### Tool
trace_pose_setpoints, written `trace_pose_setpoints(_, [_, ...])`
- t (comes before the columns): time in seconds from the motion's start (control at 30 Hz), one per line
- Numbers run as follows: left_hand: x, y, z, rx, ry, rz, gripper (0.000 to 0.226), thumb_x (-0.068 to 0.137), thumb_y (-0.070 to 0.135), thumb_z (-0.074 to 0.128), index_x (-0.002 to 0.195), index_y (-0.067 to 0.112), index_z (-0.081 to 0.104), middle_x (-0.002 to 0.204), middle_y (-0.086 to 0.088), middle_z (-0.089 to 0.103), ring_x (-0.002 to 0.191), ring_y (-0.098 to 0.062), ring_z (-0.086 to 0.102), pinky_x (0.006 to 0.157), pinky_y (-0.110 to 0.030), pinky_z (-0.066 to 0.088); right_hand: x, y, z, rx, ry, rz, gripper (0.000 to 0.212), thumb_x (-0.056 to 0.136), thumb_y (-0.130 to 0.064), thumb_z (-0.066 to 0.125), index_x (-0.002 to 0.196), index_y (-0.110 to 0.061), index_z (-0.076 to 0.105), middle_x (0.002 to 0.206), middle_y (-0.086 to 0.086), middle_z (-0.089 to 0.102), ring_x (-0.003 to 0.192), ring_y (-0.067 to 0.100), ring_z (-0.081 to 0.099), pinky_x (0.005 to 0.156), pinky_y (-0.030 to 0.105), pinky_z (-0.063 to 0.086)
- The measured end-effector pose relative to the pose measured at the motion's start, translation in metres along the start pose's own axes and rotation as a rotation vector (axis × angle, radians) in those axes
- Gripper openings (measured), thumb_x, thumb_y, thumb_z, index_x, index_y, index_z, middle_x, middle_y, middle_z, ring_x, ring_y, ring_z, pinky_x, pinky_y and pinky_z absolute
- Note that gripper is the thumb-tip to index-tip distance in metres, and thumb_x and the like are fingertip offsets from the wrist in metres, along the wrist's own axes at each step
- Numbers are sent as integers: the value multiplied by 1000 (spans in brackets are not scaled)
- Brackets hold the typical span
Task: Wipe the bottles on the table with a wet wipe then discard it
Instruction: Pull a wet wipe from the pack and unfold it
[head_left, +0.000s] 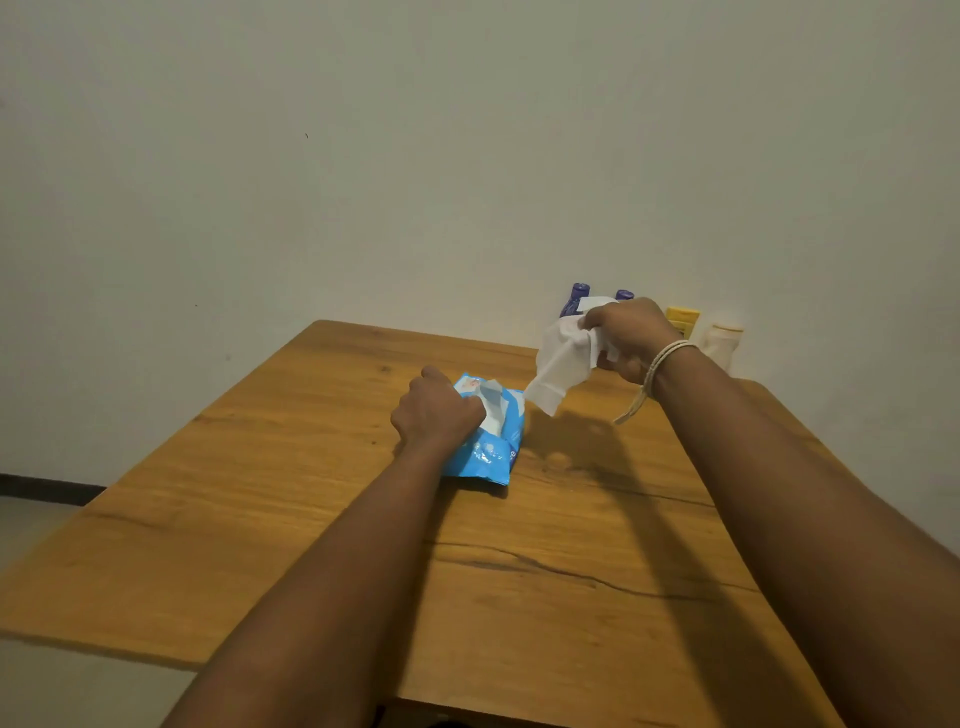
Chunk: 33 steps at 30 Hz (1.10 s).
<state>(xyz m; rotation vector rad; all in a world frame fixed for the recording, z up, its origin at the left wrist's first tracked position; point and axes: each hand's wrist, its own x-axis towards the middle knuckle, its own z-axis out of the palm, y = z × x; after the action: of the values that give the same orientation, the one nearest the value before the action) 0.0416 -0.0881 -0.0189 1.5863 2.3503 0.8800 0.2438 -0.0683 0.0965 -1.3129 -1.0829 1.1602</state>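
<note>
A blue wet-wipe pack (491, 447) lies in the middle of the wooden table (291, 499). My left hand (435, 410) grips its top near the opening. My right hand (626, 338) is raised above the table to the right of the pack and pinches a white wet wipe (563, 366), which hangs down free of the pack. Behind that hand, against the wall, stand two purple bottles (576, 299), a yellow bottle (683, 319) and a white bottle (722, 343), partly hidden by the hand and wipe.
A pale wall (415, 156) runs behind the table. The floor (31, 525) shows at the left with a dark skirting strip. A string bracelet sits on my right wrist.
</note>
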Motion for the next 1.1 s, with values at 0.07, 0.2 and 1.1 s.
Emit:
trace_pose_setpoints(0.07, [1, 1, 0, 19, 2, -1, 57, 84, 45, 69, 126, 12, 49, 123, -8, 62, 112, -29, 63, 76, -35, 42, 0, 0, -3, 42, -21, 1, 35, 87, 6, 61, 120, -3, 53, 107, 14, 61, 83, 25, 64, 58, 36, 56])
trace_pose_setpoints(0.2, [4, -1, 6, 101, -17, 15, 57, 84, 37, 75, 126, 11, 48, 122, -8, 62, 110, -27, 65, 78, -35, 48, -6, -3, -10, 86, -139, -50, 27, 88, 3, 60, 114, -4, 56, 95, 12, 62, 74, 23, 64, 54, 30, 55])
trace_pose_setpoints(1.1, [-76, 79, -82, -943, -766, 325, 22, 88, 24, 78, 107, 12, 77, 97, -4, 80, 86, -19, 75, 74, -31, 61, -94, -39, -96, -584, -394, -98, 21, 82, -21, 80, 96, -7, 74, 90, 10, 72, 79, 22, 67, 68, 36, 58])
